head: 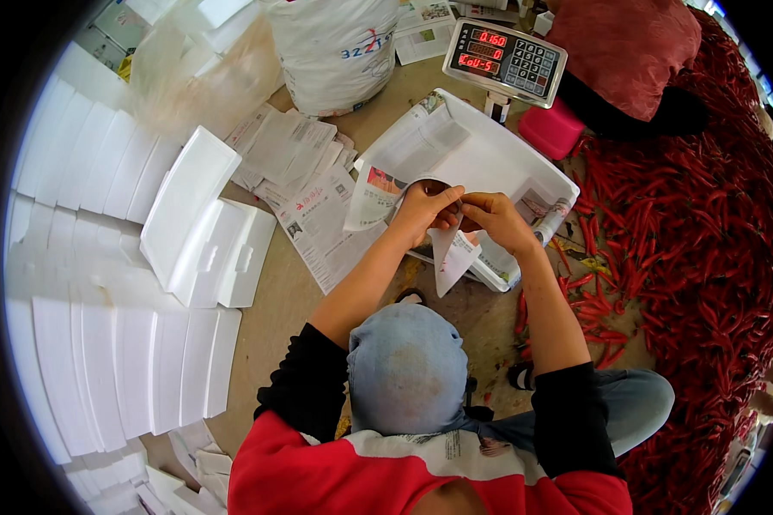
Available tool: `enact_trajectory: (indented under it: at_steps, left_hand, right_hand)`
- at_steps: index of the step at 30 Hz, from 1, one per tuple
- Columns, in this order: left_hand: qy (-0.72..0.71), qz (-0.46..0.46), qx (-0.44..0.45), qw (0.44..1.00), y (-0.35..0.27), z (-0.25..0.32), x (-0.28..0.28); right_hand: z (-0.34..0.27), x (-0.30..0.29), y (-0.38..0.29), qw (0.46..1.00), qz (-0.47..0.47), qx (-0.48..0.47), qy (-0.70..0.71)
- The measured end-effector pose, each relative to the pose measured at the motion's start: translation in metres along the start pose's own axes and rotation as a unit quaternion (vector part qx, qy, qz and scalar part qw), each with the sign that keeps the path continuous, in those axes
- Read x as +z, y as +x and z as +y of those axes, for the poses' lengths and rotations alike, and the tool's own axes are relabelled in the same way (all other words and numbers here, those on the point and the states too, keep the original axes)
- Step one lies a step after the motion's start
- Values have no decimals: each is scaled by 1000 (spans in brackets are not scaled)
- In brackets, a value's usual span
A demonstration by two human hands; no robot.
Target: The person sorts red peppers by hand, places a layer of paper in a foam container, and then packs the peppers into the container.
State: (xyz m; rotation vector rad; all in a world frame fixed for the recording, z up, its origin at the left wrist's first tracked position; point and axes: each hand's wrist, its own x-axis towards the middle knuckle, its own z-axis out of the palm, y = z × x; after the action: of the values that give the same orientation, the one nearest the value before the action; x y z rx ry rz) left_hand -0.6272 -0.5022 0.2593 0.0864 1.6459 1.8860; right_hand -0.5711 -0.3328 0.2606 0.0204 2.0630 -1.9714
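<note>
My left hand (pixel 430 209) and my right hand (pixel 495 219) meet above the near side of a white foam box (pixel 489 145), gripping a printed newspaper sheet (pixel 449 261) between them. One end of paper hangs down below my hands; another printed part (pixel 375 196) spreads to the left of my left hand. More newspaper lies along the left and right inner sides of the box. Behind the box stands a digital scale display (pixel 505 61) with lit red digits. My fingertips are partly hidden by each other and by the paper.
Stacked white foam boxes (pixel 129 360) fill the left. Loose newspapers (pixel 319 219) lie on the floor near a full white sack (pixel 335 58). Red chili peppers (pixel 702 257) are heaped at right. A person in a red top (pixel 625 51) is beside a pink container (pixel 551 129).
</note>
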Motion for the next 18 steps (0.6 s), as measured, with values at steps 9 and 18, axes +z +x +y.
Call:
enact_trajectory:
  at_steps: [9,18]
  left_hand:
    - [-205,225,140,942,-23,13,-52]
    - [225,136,332,906,-54,98,2]
  right_hand:
    - [-42,8,-7,867,134,-180,-445]
    - [-128,35,-22,922,138,-305,-194]
